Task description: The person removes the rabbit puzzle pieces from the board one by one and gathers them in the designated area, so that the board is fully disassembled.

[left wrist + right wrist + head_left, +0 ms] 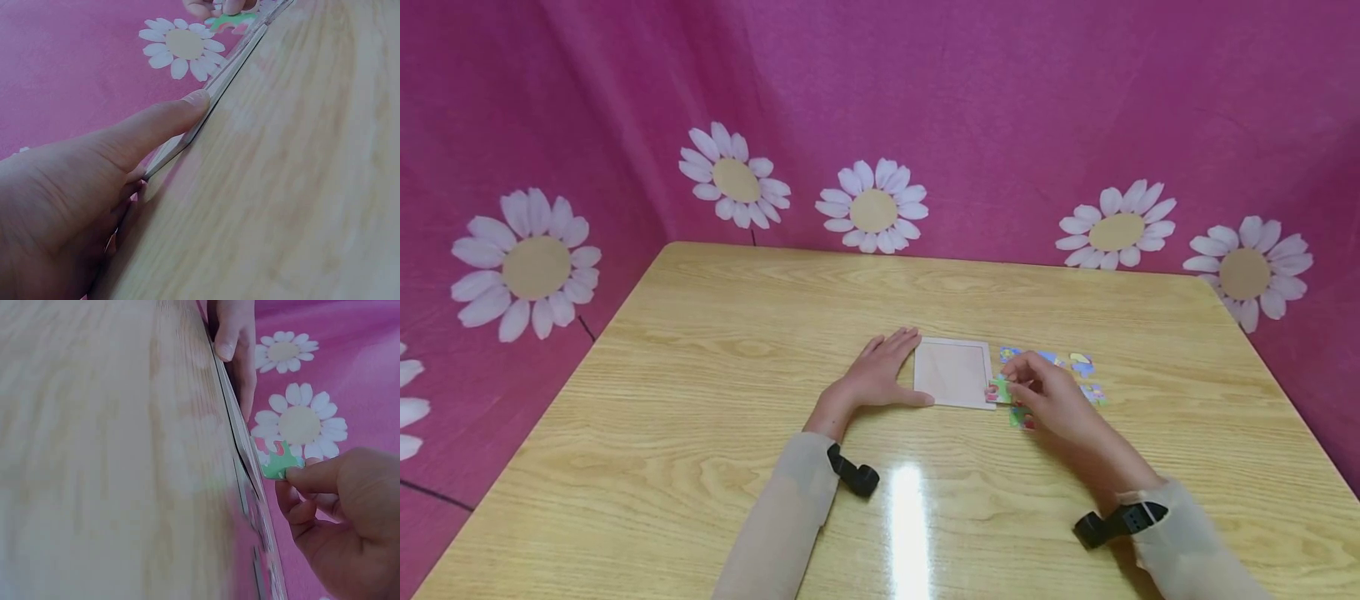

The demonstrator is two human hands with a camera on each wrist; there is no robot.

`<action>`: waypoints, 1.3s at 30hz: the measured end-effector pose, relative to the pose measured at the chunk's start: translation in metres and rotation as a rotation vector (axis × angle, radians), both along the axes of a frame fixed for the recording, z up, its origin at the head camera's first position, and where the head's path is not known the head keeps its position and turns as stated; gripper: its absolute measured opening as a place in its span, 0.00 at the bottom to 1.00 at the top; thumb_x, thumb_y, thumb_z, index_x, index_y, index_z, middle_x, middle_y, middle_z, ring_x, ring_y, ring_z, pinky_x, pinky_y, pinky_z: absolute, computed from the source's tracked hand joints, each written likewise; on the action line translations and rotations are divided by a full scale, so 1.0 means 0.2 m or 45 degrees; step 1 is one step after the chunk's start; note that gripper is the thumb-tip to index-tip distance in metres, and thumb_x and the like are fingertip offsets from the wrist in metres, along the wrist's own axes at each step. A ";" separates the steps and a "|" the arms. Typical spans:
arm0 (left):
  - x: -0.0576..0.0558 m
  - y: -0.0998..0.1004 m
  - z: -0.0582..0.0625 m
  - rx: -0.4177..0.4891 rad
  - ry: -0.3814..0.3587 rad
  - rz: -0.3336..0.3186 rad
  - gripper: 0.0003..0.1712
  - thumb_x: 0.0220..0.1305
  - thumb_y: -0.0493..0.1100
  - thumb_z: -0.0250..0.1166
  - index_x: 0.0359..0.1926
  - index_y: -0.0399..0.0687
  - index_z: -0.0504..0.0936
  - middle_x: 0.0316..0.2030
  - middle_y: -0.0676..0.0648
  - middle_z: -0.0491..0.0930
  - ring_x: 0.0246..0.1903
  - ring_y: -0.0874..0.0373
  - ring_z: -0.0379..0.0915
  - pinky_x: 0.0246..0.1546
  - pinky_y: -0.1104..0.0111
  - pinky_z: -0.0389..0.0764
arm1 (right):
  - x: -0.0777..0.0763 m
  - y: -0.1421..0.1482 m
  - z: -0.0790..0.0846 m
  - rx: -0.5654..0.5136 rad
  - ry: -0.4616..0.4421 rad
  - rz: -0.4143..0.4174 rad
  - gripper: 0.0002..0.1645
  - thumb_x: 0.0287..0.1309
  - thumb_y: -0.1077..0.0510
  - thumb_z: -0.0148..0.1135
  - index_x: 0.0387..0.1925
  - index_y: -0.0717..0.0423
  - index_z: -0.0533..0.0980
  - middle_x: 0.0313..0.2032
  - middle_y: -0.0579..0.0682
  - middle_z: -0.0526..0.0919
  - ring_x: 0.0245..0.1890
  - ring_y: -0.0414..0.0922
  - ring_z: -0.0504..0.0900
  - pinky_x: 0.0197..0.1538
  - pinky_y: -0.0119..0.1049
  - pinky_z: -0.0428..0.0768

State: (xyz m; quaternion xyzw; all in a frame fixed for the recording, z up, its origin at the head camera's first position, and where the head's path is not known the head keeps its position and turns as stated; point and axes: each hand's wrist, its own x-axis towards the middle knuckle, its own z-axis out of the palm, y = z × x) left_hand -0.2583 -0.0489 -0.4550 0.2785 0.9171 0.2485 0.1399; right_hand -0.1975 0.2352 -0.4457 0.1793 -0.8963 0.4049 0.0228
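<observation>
A square, shallow puzzle tray (952, 373) with a pale raised rim lies flat on the wooden table. My left hand (880, 375) rests at its left side, fingers stretched toward the upper left corner and thumb on the near rim. In the left wrist view, that thumb (199, 100) touches the tray's edge. Between thumb and fingers, my right hand (1060, 404) pinches a green jigsaw puzzle piece (279, 461) with red and white print, held over the tray's right rim. More jigsaw pieces (1082, 363) lie beside and partly beneath the right hand.
The light wooden table (700, 350) carries a bright reflection near its front. A pink curtain (985, 100) printed with white daisies hangs behind and along the sides. Each wrist wears a black strap with a small camera (865, 481).
</observation>
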 end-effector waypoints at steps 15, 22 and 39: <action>0.00 0.01 0.00 -0.018 0.012 -0.011 0.61 0.54 0.67 0.67 0.78 0.49 0.46 0.79 0.51 0.43 0.79 0.58 0.33 0.80 0.58 0.35 | 0.11 0.24 -0.01 0.007 0.062 -0.116 0.09 0.62 0.71 0.58 0.43 0.63 0.73 0.34 0.54 0.80 0.28 0.31 0.74 0.28 0.26 0.77; -0.01 0.01 -0.01 -0.024 0.019 -0.006 0.61 0.54 0.68 0.67 0.78 0.50 0.46 0.79 0.51 0.42 0.79 0.59 0.32 0.80 0.59 0.35 | 0.15 0.34 -0.02 0.061 0.164 -0.152 0.10 0.60 0.73 0.59 0.42 0.61 0.74 0.33 0.49 0.80 0.32 0.27 0.74 0.33 0.20 0.74; 0.00 0.00 -0.01 0.005 0.011 -0.002 0.61 0.54 0.67 0.68 0.78 0.49 0.46 0.79 0.51 0.43 0.79 0.58 0.33 0.80 0.59 0.35 | 0.24 0.52 -0.03 0.069 0.185 -0.216 0.12 0.59 0.73 0.60 0.42 0.59 0.75 0.33 0.39 0.79 0.32 0.25 0.74 0.32 0.18 0.74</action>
